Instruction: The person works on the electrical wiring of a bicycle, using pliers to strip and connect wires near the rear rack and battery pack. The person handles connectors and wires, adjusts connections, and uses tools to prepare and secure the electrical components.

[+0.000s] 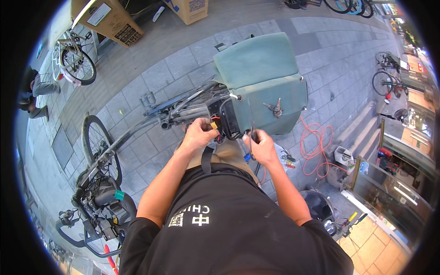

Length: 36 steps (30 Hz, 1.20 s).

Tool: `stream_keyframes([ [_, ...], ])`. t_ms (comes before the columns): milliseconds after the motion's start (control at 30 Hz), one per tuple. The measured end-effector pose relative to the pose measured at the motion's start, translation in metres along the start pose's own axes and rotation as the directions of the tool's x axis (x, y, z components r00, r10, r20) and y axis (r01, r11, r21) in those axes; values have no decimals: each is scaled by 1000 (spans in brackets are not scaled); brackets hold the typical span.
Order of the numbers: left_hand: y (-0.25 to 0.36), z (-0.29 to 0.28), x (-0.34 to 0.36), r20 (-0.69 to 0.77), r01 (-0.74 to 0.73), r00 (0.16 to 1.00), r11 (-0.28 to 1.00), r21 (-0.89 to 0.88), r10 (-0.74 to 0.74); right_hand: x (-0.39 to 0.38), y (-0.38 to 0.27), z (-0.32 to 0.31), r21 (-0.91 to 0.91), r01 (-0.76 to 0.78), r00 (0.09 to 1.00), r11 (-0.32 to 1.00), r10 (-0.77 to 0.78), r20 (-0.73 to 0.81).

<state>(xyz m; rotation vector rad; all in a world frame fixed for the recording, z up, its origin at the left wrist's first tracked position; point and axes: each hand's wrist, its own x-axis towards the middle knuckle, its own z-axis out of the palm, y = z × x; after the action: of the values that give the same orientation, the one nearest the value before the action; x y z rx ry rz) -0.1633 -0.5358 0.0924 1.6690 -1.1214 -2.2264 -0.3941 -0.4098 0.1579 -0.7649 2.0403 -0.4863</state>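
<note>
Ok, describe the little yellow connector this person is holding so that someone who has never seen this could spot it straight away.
Find the green seat cushion of the bike lying on the grey paving. Just below its left edge sits a black box with wires. The yellow connector is pinched in the left hand there, the only bright yellow piece among black parts and red wires.

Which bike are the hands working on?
The folded bike with the green box, right under both hands. The white bike and the dark one stand apart, untouched.

Grey paved sidewalk (183,59), bicycle (98,183) lying across it at left, coiled orange cable (316,146) at right, cardboard boxes (110,20) at the far edge, small scattered tools (286,160) near the cable
</note>
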Motion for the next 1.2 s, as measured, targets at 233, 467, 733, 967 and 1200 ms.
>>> stream_keyframes([
  [233, -5, 25, -2, -300, 0, 940, 876, 483, 165, 48, -16, -20, -481, 209, 891, 851, -368, -265],
  [467, -20, 42, -14, -378, -324, 684, 723, 610, 624, 67, -99, -20, -299, 788, 609, 538, -749, 259],
  [733, -39, 54, -8, -448, -470, 524, 685, 557, 724, 128, -209, 50, -305, 950, 299, 72, 86, 950],
  [967, -44, 66, -8, -574, -510, 468, 736, 446, 672, 132, -210, 80, -98, 980, 133, -175, 204, 970],
  [1200, -44, 61, -14, -570, -512, 504, 756, 408, 649, 128, -211, 83, 29, 952, 48, -305, 243, 969],
])
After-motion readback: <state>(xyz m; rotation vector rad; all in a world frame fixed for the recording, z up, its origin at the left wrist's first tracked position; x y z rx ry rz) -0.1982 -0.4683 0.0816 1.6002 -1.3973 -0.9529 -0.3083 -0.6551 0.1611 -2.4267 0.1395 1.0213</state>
